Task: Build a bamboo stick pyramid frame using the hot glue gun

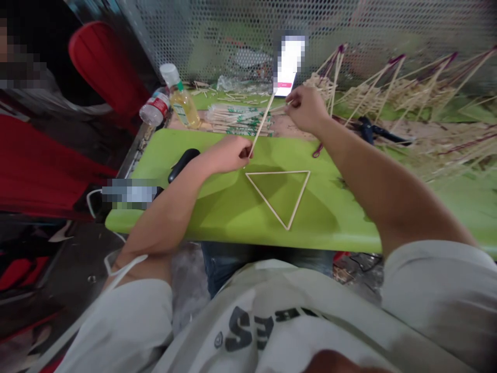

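A triangle of three thin wooden sticks (267, 202) lies flat on the green tabletop (225, 217). Behind its left corner, my left hand (233, 154) pinches the lower end of a long wooden stick (261, 127), which slants up and to the right. My right hand (306, 109) is farther back, near the lit phone, its fingers closed around the end of a pale stick that points left over the bundles. Wrapped bundles of sticks (236, 120) with green print lie between the hands at the table's back.
Two bottles (185, 106) stand at the back left. A dark object (182, 165) lies beside my left forearm. The lit phone (289, 65) leans on the perforated panel (233, 31). Stick structures (365, 98) and black pliers (382, 132) are at the right.
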Available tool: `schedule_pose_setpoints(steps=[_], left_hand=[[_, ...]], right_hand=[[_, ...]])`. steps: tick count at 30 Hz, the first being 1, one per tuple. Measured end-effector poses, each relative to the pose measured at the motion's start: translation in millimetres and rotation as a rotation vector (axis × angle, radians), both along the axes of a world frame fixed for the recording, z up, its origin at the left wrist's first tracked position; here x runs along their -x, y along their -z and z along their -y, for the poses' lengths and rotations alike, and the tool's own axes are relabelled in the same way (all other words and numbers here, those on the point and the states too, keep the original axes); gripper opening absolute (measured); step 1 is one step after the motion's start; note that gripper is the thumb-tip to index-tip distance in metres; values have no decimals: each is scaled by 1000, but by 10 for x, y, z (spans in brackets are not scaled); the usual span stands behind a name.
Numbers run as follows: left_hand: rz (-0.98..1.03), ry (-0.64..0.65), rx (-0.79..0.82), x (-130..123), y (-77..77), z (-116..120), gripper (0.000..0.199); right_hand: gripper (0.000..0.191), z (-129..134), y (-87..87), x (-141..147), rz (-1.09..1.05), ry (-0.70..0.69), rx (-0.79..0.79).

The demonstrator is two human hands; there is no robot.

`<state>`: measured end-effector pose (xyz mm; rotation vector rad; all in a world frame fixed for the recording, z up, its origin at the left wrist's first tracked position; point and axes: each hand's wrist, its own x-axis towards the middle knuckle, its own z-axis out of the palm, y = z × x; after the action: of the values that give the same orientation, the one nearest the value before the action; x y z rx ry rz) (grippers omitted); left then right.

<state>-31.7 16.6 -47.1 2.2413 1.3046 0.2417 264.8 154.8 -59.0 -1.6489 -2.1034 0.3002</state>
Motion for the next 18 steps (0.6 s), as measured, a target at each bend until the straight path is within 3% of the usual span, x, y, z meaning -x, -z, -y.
schedule_pose_setpoints(steps=[4,6,9,12,18], left_hand=[[-75,-45,-33,32,53,-48,9],[-120,-65,-58,55,72,-59,9],[-203,-88,-116,87,97,-69,7],[-241,-119,-146,95,97,-69,7],[-207,-157,-184,73,43,-55,9]], right_hand=[[10,160,-184,55,-38,0,-7],[17,167,-230,141,-140,43,1],[28,67,-270,257,-457,137,63],[35,-37,-320,276,-747,118,71],[50,-116,-409,186,-864,26,-84]])
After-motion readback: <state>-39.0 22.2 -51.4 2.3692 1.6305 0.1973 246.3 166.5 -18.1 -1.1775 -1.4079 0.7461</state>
